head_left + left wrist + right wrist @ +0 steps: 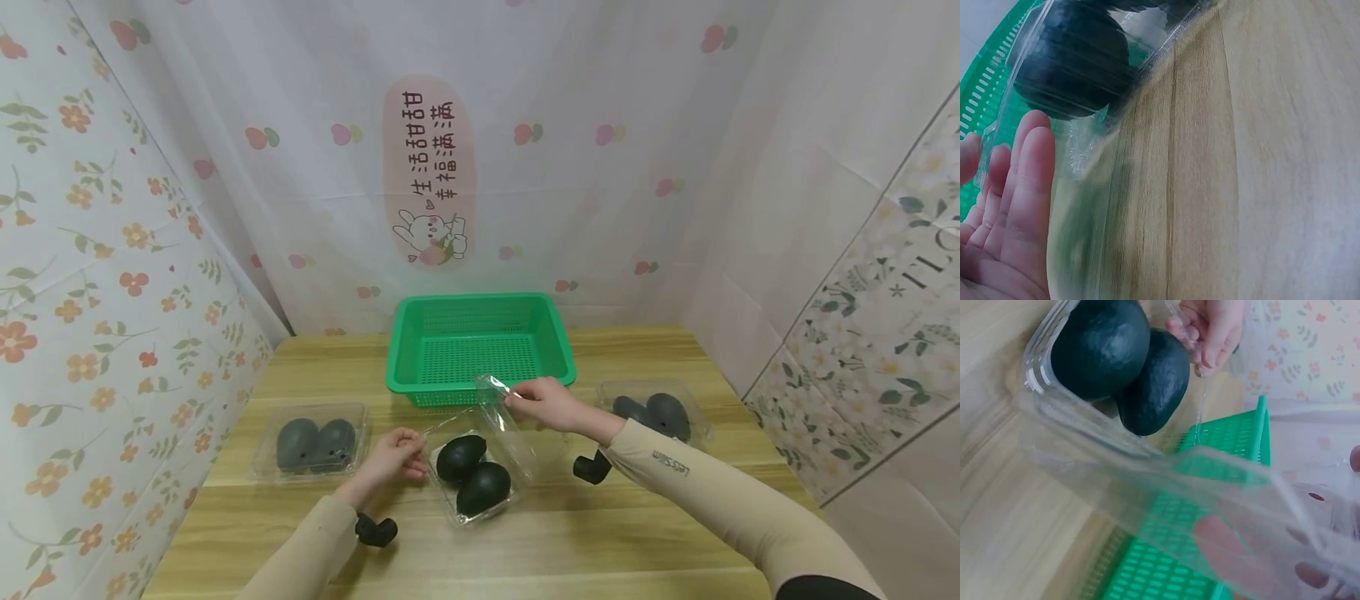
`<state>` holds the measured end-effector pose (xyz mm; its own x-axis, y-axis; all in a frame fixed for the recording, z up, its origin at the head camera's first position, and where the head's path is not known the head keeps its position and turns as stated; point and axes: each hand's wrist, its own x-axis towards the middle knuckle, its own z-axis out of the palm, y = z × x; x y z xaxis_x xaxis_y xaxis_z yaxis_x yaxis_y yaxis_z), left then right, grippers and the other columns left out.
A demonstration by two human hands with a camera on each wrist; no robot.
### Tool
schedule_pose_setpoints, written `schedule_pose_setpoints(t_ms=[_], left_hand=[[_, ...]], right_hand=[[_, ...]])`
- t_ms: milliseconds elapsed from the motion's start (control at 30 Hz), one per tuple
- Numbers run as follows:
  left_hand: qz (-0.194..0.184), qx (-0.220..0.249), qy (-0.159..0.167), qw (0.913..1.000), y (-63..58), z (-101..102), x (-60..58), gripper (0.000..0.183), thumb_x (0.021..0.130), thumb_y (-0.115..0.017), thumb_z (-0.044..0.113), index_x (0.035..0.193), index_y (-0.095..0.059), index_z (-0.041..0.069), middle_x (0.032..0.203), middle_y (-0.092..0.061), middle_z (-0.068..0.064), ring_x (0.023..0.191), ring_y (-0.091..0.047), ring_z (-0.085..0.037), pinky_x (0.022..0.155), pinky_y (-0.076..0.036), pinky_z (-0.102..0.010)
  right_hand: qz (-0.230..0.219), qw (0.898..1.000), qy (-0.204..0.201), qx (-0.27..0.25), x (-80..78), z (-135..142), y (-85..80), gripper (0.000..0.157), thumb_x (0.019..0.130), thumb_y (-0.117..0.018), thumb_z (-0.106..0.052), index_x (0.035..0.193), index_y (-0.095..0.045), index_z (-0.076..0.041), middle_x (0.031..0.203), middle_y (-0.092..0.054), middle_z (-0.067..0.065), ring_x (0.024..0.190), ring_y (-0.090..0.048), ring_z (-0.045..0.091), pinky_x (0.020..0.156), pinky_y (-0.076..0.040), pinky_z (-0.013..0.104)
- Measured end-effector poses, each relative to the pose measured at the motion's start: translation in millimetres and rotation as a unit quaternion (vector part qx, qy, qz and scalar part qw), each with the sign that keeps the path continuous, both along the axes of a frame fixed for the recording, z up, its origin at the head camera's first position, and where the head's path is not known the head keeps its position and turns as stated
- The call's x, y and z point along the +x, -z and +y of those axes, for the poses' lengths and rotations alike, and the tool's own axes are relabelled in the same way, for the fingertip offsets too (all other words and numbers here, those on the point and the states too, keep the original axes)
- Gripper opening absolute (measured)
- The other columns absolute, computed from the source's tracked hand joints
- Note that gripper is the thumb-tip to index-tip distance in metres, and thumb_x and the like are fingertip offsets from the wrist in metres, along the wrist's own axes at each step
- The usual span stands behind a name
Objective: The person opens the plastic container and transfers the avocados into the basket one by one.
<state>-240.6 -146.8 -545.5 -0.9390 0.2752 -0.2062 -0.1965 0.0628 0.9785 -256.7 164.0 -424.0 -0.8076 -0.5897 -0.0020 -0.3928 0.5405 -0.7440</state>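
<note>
Fruit-printed cloth [600,208] hangs behind the wooden table [585,546]; floral cloth [105,292] left.

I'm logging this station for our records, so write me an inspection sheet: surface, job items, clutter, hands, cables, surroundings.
Surface: wood-grain tabletop, bare wood showing at the front.
Job items: middle clear box, lid raised, two dark oval fruits inside; left box and right box, two similar fruits each; green basket behind the middle box.
Clutter: nothing seen.
Left hand: at the middle box's left edge; whether it grips is unclear.
Right hand: pinches the raised lid.
Cables: nothing seen.
Surroundings: printed back curtain, floral left curtain.
</note>
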Motion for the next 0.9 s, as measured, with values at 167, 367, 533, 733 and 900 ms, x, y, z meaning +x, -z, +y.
schedule_pose_setpoints(t_ms=[167,367,533,733,900], left_hand=[[0.001,0.002,-0.025,0.9997,1.2,2.6,-2.9,0.019,0.099,-0.055,0.012,0.102,-0.050,-0.006,0.077,-0.054,-0.007,0.062,-0.063,-0.016,0.059,-0.057,-0.029],[0.005,-0.012,-0.062,0.9980,2.3,8.0,-8.3,0.020,0.099,-0.057,0.014,0.099,-0.052,-0.005,0.073,-0.053,-0.006,0.057,-0.057,-0.013,0.053,-0.054,-0.027],[0.004,-0.011,-0.080,0.9967,-1.4,9.0,-10.0,0.026,0.099,-0.056,0.016,0.105,-0.051,-0.009,0.069,-0.052,-0.006,0.054,-0.052,-0.013,0.051,-0.052,-0.027],[0.005,-0.014,-0.092,0.9957,-2.9,10.4,-12.9,0.030,0.099,-0.056,0.018,0.106,-0.050,-0.011,0.066,-0.048,-0.003,0.053,-0.049,-0.012,0.047,-0.048,-0.025],[0.016,-0.020,-0.094,0.9952,-1.9,11.1,-16.0,0.025,0.099,-0.056,0.016,0.103,-0.052,-0.009,0.064,-0.048,-0.003,0.052,-0.048,-0.012,0.046,-0.046,-0.024]], right_hand=[[-0.036,0.999,0.018,-0.021,2.8,4.6,2.9,0.036,0.102,-0.051,-0.027,0.118,-0.064,0.002,0.103,-0.069,0.018,0.087,-0.069,0.023,0.058,-0.058,0.036],[-0.044,0.998,0.031,-0.044,5.7,10.2,10.5,0.036,0.102,-0.050,-0.029,0.119,-0.064,0.000,0.103,-0.069,0.015,0.085,-0.067,0.024,0.058,-0.056,0.036],[-0.048,0.995,0.052,-0.071,8.7,14.4,18.1,0.037,0.102,-0.051,-0.026,0.121,-0.063,0.004,0.111,-0.067,0.019,0.087,-0.067,0.026,0.060,-0.057,0.043],[-0.052,0.989,0.072,-0.117,12.3,19.8,26.8,0.033,0.102,-0.050,-0.017,0.121,-0.060,0.009,0.113,-0.064,0.026,0.089,-0.066,0.036,0.061,-0.056,0.050],[-0.060,0.986,0.092,-0.126,15.4,27.3,33.4,0.037,0.103,-0.049,-0.020,0.122,-0.058,0.010,0.111,-0.065,0.025,0.090,-0.066,0.036,0.062,-0.057,0.046]])
